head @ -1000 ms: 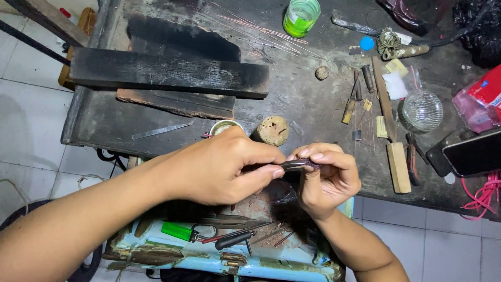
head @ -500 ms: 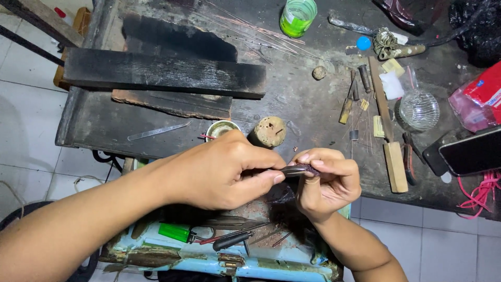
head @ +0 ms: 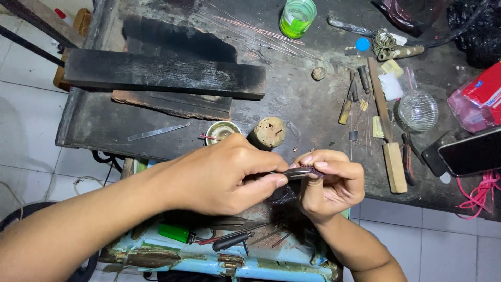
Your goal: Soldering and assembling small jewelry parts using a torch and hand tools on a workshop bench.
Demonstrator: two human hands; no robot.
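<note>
My left hand (head: 224, 175) grips a pair of metal tweezers (head: 295, 173), thumb and forefinger pinched on its shaft. The tweezers' tip reaches a small dark ring-like piece (head: 314, 170) pinched between the thumb and fingers of my right hand (head: 330, 183). Both hands meet just over the front edge of a dark, scorched workbench (head: 292, 104). What the small piece is exactly is too tiny to tell.
Behind the hands stand a small round cup (head: 221, 130) and a wooden stump (head: 268, 132). Charred wood blocks (head: 164, 78) lie at back left, a green glass (head: 297, 15) at the back, files and tools (head: 389, 130) right, a phone (head: 472, 151) far right. A tray with a green lighter (head: 174, 233) sits below.
Both hands stay together at the bench's front edge; they have shifted only slightly. The grip on the tweezers and the small piece is the same.
</note>
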